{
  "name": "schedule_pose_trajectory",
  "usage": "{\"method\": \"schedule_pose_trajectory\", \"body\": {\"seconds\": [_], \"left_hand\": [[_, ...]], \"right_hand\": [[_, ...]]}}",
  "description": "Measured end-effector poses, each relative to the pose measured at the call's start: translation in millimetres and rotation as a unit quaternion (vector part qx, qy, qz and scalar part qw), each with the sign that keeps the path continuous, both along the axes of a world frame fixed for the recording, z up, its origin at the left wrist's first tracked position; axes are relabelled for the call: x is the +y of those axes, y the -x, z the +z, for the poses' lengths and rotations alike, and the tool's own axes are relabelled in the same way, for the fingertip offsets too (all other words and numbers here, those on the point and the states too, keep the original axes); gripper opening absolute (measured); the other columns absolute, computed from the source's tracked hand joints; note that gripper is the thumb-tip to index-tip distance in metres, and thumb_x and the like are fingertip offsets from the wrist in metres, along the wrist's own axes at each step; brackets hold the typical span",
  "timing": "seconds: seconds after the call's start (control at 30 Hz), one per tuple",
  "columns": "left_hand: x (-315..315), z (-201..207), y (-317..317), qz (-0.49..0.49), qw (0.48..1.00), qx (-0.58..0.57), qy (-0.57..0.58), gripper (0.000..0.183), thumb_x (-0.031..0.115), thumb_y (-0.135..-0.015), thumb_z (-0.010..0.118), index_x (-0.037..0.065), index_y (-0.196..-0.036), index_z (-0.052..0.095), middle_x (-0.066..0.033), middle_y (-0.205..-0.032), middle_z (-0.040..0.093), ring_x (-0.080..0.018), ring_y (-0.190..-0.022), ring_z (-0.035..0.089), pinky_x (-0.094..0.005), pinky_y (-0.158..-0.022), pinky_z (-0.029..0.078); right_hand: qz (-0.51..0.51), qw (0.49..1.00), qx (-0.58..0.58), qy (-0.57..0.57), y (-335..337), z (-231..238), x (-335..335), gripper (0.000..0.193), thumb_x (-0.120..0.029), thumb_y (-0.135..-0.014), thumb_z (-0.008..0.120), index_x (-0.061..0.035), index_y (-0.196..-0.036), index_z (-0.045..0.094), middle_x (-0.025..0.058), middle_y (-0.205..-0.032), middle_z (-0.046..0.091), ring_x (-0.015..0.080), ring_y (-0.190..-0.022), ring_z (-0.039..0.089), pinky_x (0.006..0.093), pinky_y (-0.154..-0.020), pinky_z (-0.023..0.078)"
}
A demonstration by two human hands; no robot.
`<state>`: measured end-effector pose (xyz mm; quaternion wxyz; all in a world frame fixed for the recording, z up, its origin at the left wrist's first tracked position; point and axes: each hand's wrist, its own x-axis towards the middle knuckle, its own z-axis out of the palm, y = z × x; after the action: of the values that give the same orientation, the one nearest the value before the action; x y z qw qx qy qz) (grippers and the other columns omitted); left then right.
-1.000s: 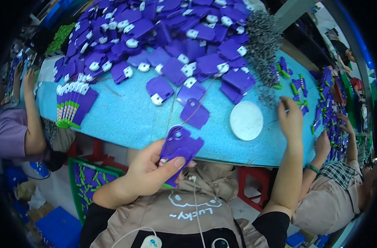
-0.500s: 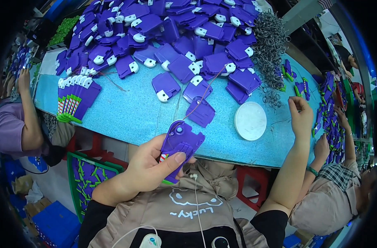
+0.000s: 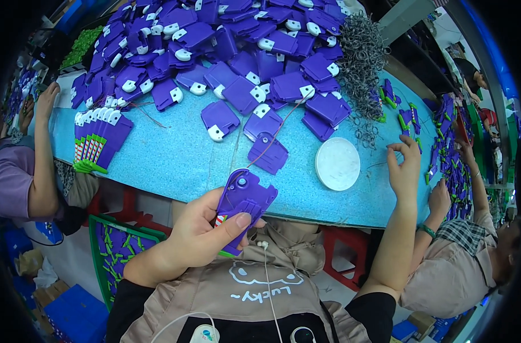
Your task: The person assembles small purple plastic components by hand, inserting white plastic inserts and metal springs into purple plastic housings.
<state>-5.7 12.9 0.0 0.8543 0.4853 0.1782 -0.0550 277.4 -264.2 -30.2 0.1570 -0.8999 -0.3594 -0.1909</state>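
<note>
My left hand (image 3: 206,234) grips a purple plastic half-shell (image 3: 250,191) above my lap. The shell has a round peg near its top, a red-and-white striped strip and a green edge by my fingers. A thin reddish-brown wire (image 3: 270,143) runs from its top toward the pile of purple parts. Raised over the table's right side, my right hand (image 3: 406,168) has thumb and forefinger tips together in a pinch; whatever is between them is too small to make out. A round white lid-like disc (image 3: 337,164) lies to its left, and a heap of grey metal springs (image 3: 360,63) lies beyond.
Purple shells with white corners (image 3: 243,94) are heaped across the far side of the blue table (image 3: 186,166). A fanned stack of striped, green-tipped pieces (image 3: 97,140) lies at left. A green crate (image 3: 103,257) of parts stands below. Co-workers sit on both sides.
My right hand has turned a little, and its thumb and forefinger now reach farther left. My left hand keeps its hold on the shell. The whole view has shifted slightly.
</note>
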Motion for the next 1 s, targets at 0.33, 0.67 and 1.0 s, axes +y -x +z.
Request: {"method": "schedule_pose_trajectory", "body": {"seconds": [0.33,0.67,1.0], "left_hand": [[-2.6,-0.8,-3.6,-0.022,1.000,0.008,-0.010,0.027,0.016,-0.089,0.056,0.001,-0.110,0.049,-0.0080,-0.092,0.063,-0.0085,-0.068,0.057,-0.0244,-0.060,0.049],[-7.3,-6.9,-4.7,0.008,0.999,-0.007,-0.044,0.032,0.019,-0.086,0.059,0.000,-0.110,0.048,-0.0123,-0.088,0.063,-0.0145,-0.063,0.061,-0.0276,-0.058,0.051],[-0.8,-2.5,-11.7,-0.011,0.999,0.032,-0.003,0.027,0.016,-0.088,0.055,0.001,-0.110,0.049,-0.0093,-0.093,0.063,-0.0105,-0.069,0.059,-0.0252,-0.059,0.051]], "right_hand": [[-0.105,0.861,0.365,-0.338,21.0,-15.0,-4.7,0.016,-0.009,-0.090,0.046,-0.0030,-0.100,0.056,0.0003,-0.082,0.056,0.0055,-0.070,0.050,0.0193,-0.061,0.040],[-0.064,0.841,0.431,-0.320,3.2,-3.7,64.6,0.015,-0.013,-0.091,0.048,-0.0009,-0.099,0.053,0.0058,-0.078,0.057,0.0116,-0.068,0.058,0.0231,-0.057,0.044],[-0.092,0.881,0.269,-0.377,-15.9,-26.8,25.9,0.013,-0.012,-0.091,0.049,-0.0007,-0.095,0.053,0.0052,-0.083,0.059,0.0114,-0.076,0.056,0.0241,-0.069,0.045]]}}
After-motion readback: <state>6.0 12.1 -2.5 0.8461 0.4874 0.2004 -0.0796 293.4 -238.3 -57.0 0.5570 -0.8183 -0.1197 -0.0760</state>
